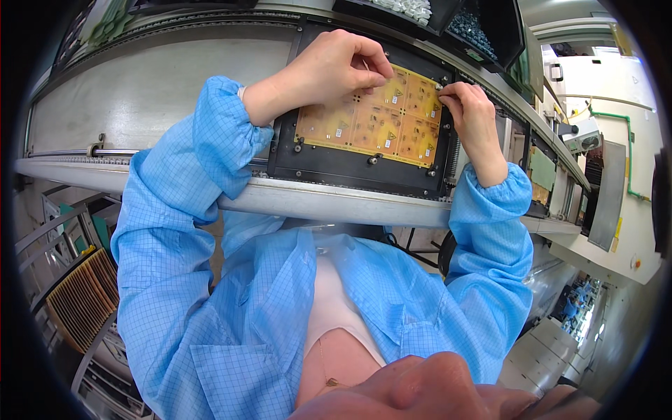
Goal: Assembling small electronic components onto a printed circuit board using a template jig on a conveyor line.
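Observation:
A yellow circuit board panel (376,128), divided into several like sections, lies in a black carrier frame (315,163) on the conveyor in front of me. My left hand (343,66) hangs over the far left part of the panel. Its fingers are curled together in a pinch, and whatever is between them is hidden. At the panel's far right corner is my right hand (472,112), thumb and forefinger closed together by the frame's edge. A small pale piece shows near those fingertips, but I cannot make out what they hold.
Beyond the frame stand black bins, one with white parts (406,8) and one with dark bluish parts (472,31). A metal rail (336,199) runs along my side of the conveyor. At the lower left is a rack of upright boards (82,297). Another carrier (540,171) sits farther right.

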A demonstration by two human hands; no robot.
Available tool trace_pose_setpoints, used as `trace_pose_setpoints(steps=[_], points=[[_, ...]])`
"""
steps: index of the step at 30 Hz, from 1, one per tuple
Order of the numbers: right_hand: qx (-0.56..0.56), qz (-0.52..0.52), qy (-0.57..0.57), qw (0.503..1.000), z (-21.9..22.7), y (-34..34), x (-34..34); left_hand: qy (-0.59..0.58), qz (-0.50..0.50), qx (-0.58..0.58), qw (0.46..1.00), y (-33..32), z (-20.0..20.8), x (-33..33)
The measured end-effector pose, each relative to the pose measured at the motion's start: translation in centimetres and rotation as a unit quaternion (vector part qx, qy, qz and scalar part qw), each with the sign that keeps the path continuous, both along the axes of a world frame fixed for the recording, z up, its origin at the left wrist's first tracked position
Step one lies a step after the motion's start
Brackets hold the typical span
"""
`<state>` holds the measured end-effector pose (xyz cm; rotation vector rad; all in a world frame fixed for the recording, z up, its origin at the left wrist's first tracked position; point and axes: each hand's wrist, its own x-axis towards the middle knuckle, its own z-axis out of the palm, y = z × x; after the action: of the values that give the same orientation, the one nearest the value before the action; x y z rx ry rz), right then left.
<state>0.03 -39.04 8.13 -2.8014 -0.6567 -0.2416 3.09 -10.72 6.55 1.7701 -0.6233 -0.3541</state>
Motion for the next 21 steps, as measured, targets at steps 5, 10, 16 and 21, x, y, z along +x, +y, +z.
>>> trace_pose_setpoints(steps=[5,10,16,21], points=[[0.032,0.002,-0.021,0.999,-0.8,-0.8,-0.2,-0.024,0.022,-0.026,0.999,-0.1,-0.3,-0.2],[0.092,0.003,-0.014,0.996,-0.8,-1.0,-0.6,0.029,0.031,-0.01,0.999,0.0,-0.3,-0.1],[0.039,0.039,-0.08,0.995,-1.4,-0.7,-0.9,-0.008,0.028,0.026,0.999,0.2,-0.2,-0.3],[0.041,0.046,-0.077,0.995,-1.9,-1.2,-0.9,0.022,0.039,-0.002,0.999,0.4,0.0,-0.4]])
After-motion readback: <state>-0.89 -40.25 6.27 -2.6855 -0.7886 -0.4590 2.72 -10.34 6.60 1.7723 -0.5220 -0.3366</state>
